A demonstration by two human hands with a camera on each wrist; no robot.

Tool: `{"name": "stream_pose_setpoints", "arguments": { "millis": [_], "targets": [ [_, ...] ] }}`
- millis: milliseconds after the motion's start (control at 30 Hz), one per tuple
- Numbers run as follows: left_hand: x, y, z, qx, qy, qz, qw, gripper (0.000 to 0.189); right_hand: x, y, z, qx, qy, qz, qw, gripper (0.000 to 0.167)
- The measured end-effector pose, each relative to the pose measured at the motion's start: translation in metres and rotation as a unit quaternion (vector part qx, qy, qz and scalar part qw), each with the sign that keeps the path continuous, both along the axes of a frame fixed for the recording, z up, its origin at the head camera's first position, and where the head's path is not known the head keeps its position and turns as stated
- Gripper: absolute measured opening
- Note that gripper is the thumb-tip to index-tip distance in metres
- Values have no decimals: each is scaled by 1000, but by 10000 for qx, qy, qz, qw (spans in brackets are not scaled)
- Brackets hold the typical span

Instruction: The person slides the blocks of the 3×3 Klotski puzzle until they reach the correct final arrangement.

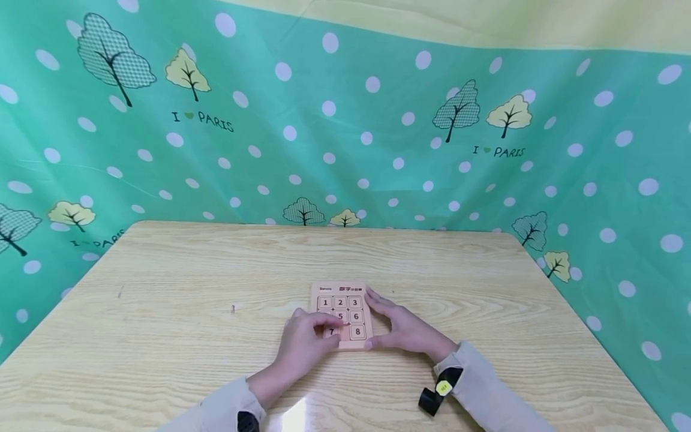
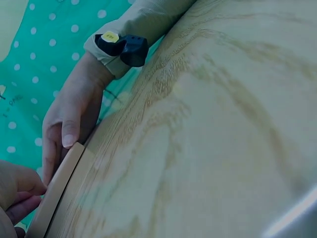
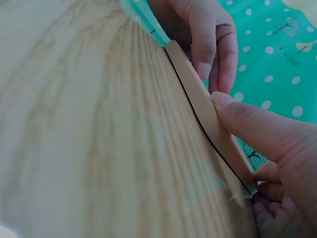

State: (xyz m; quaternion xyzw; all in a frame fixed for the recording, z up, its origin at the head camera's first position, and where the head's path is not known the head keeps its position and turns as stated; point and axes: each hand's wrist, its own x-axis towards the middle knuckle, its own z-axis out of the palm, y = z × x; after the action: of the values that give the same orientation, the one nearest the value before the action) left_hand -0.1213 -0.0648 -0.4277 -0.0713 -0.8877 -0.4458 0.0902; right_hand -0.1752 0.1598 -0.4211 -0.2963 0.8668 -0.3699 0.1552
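Observation:
A pink sliding number puzzle point(image 1: 337, 288) lies flat on the table. Its tiles 1, 2 and 3 fill the top row; 5, 6, 7 and 8 also show. A gap without a tile sits between the 7 tile point(image 1: 332, 332) and the 8 tile point(image 1: 357, 332). My left hand point(image 1: 305, 342) reaches over the lower left of the puzzle, index finger and thumb touching down near that gap and hiding the tile left of 5. At the right side, my right hand point(image 1: 407, 328) grips the board, thumb point(image 3: 247, 116) on the near edge and fingers along the right edge.
A wood-grain table point(image 1: 178, 276) carries the puzzle. Behind and beside it hangs a green dotted curtain point(image 1: 367, 120) with printed trees. A black strap with a camera point(image 1: 432, 401) sits on the right wrist.

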Motion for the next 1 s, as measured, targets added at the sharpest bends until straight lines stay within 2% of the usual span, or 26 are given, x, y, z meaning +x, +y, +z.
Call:
{"name": "stream_pose_setpoints", "arguments": {
  "millis": [567, 733, 867, 1000],
  "targets": [
    [4, -11, 2, 94, -175, 71, 9998, 23, -2, 0, -3, 16, 71, 31, 10000, 97],
    [4, -11, 2, 291, -257, 104, 9992, 23, -1, -1, -1, 20, -30, 1, 10000, 97],
    [5, -8, 3, 490, -213, 118, 9985, 26, 0, -1, -1, 30, -41, -19, 10000, 96],
    [8, -1, 3, 521, -59, -23, 9986, 26, 0, 0, -1, 53, 16, -7, 10000, 96]
  ]
}}
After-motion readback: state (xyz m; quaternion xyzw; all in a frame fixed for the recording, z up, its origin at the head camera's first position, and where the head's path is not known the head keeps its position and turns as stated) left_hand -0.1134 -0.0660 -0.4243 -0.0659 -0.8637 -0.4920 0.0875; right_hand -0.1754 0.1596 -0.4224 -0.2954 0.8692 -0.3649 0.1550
